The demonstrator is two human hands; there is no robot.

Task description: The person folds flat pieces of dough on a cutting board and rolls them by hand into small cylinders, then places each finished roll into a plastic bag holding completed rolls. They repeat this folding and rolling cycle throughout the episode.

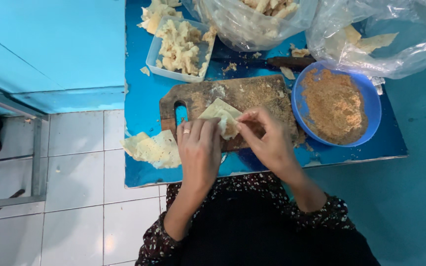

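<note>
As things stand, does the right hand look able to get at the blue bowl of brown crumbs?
Probably yes. The blue bowl sits just beside the right hand on the same side of the cutting board, with nothing between them. But its fingers are pinching the pale wrapper together with the left hand.

Dough wrapper (pixel 221 114): one pale yellow, thin, square sheet, partly folded over brownish filling. It sits between the fingertips of the left hand (pixel 199 148) and the right hand (pixel 268 140), one corner pointing away from both hands, pinched at the near edge.
</note>
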